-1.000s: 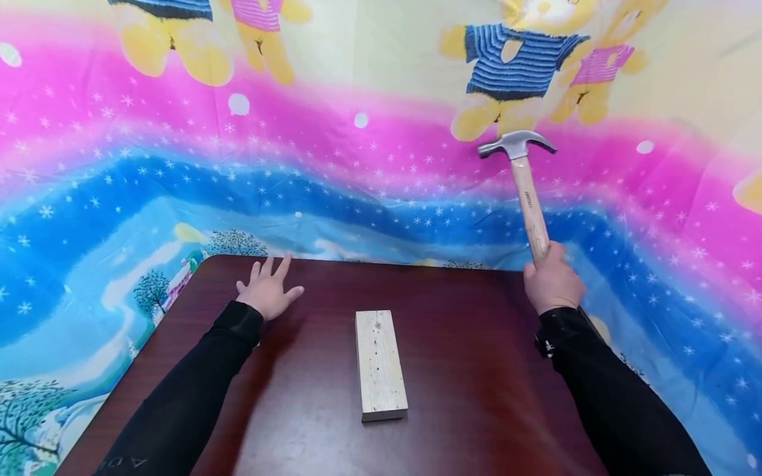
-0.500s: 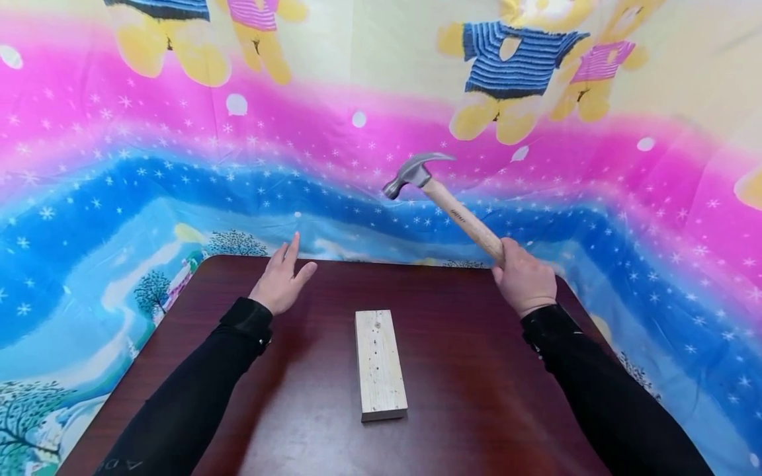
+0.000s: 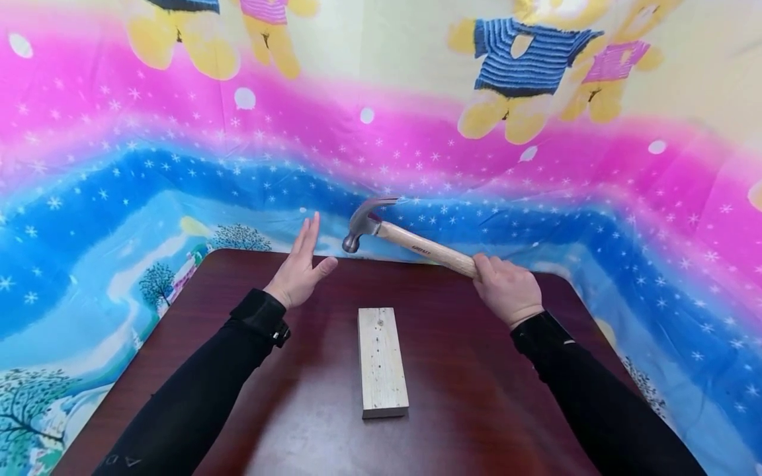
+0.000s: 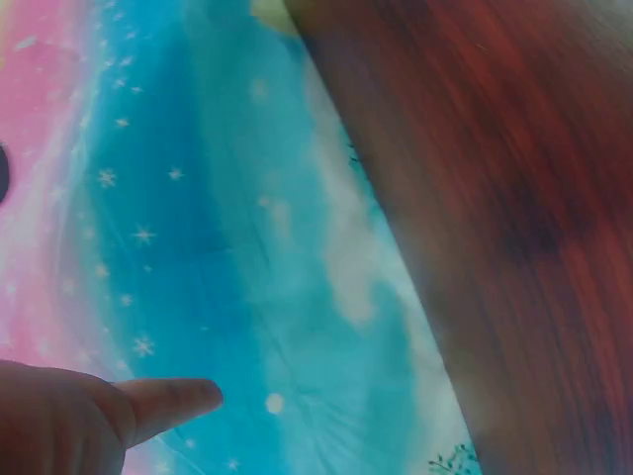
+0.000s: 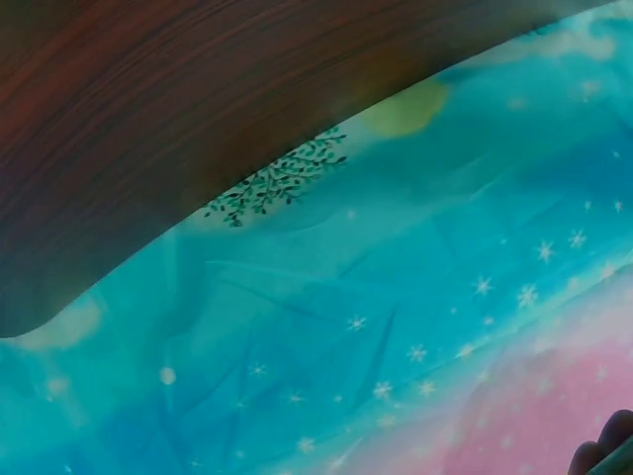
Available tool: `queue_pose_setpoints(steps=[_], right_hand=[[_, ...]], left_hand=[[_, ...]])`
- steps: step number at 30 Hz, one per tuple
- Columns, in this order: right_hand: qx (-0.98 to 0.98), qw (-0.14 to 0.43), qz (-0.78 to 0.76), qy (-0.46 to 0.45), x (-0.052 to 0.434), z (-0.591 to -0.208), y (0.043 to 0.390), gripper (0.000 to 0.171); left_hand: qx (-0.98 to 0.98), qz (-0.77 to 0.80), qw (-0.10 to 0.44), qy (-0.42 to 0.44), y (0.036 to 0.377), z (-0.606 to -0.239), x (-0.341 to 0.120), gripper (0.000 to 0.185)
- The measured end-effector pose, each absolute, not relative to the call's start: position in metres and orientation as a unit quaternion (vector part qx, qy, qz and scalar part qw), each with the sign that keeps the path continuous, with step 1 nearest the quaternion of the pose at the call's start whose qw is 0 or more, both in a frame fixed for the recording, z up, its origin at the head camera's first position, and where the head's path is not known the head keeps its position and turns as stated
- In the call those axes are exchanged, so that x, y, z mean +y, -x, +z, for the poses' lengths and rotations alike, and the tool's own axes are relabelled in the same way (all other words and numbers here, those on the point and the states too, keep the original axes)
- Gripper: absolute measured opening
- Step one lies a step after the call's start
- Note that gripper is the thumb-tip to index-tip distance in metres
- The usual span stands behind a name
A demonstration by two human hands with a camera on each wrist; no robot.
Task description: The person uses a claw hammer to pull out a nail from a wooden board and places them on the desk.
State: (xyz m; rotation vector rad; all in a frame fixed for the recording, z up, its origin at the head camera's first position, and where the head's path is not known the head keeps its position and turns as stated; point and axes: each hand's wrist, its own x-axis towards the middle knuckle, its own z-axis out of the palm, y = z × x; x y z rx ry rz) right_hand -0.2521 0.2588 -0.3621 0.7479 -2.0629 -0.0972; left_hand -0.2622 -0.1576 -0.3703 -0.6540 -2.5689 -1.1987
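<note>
My right hand (image 3: pixel 506 289) grips the wooden handle of a claw hammer (image 3: pixel 411 241) above the far side of the dark red table (image 3: pixel 476 396). The steel head (image 3: pixel 360 225) points left and down, close to my left hand (image 3: pixel 300 271). That hand is raised edge-on with straight fingers and holds nothing. A pale wooden block (image 3: pixel 381 360) with small nail marks lies lengthwise on the table between my arms. In the left wrist view only a thumb (image 4: pixel 163 404) shows; in the right wrist view, a fingertip (image 5: pixel 603 450) at the bottom right corner.
A bright cloth (image 3: pixel 178 165) printed with bears, stars and trees hangs behind and around the table. The table's far edge (image 3: pixel 417 261) and rounded corners lie just beyond my hands.
The hammer has swung from upright at the right down and leftward, its head now near my left hand. My left hand lifted off the table, turned edge-on and moved right.
</note>
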Motion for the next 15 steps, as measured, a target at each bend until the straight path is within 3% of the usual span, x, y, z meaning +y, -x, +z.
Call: queue_pose_setpoints(steps=[6, 15], right_hand=[[-0.815, 0.467, -0.054, -0.339, 0.249, -0.360, 0.248, 0.016], [-0.810, 0.455, -0.047, -0.366, 0.240, -0.361, 0.244, 0.016]], left_hand=[[-0.852, -0.439, 0.140, 0.250, 0.261, -0.359, -0.149, 0.125], [-0.774, -0.571, 0.063, 0.264, 0.252, -0.351, -0.141, 0.128]])
